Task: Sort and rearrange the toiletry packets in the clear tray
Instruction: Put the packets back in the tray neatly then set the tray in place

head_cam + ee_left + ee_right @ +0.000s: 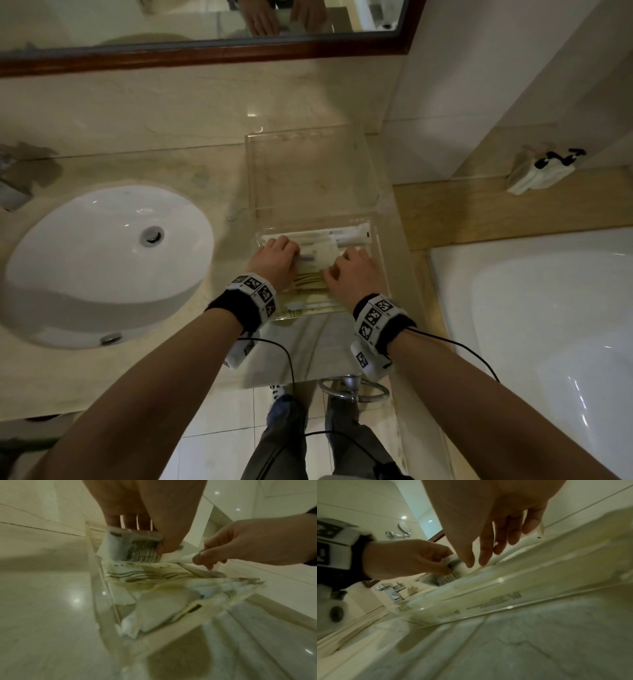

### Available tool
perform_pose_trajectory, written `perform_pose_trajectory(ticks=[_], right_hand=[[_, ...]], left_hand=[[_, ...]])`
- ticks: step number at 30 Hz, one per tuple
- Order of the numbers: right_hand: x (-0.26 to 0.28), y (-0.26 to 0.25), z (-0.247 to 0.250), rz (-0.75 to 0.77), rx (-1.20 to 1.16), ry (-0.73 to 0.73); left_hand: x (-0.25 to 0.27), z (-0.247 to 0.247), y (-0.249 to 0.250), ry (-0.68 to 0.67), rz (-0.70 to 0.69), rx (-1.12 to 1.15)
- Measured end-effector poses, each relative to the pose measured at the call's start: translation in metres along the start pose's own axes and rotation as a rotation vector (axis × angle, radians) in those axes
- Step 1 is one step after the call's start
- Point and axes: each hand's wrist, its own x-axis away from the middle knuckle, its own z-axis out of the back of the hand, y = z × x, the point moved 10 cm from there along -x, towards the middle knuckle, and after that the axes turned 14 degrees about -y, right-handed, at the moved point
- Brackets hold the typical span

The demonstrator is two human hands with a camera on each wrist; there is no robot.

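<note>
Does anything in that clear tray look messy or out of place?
Somewhat. The packets in the clear tray lie overlapping at mixed angles rather than in rows. The left hand pinches one printed packet up off the pile. Nothing looks spilled or torn.

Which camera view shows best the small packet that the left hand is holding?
The left wrist view: the small packet fills the middle, with printed lines visible, pinched by the left hand. The right wrist view shows it smaller and from the side. In the head view, the left hand mostly covers it.
</note>
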Motion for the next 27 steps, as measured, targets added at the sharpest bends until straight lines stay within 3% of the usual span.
perform_pose_trajectory(ticks=[5,11,16,20,22,27], right_hand=[[0.002,-0.018,-0.01,0.066,0.07,-0.051],[-0.002,-0.047,-0.016,0.253,0.19,-0.101],[-0.003,-0.049,-0.014,0.297,0.285,-0.106],[-0.003,-0.038,-0.015,0.285,0.219,-0.133],[0.0,-0.033,-0.01,0.28,0.092,-0.079],[0.01,0.003,0.028,0.15,-0.334,0.254]], left_hand=[[-0.003,0.009,-0.005,0.055,-0.038,0.115],[-0.002,0.009,-0.006,0.093,-0.042,0.124],[-0.003,0.01,-0.006,0.09,-0.051,0.138],[-0.001,0.009,-0.006,0.095,-0.089,0.14],[0.002,0.009,-0.006,0.093,-0.091,0.131],[0.011,0.005,-0.02,0.055,-0.019,0.078]])
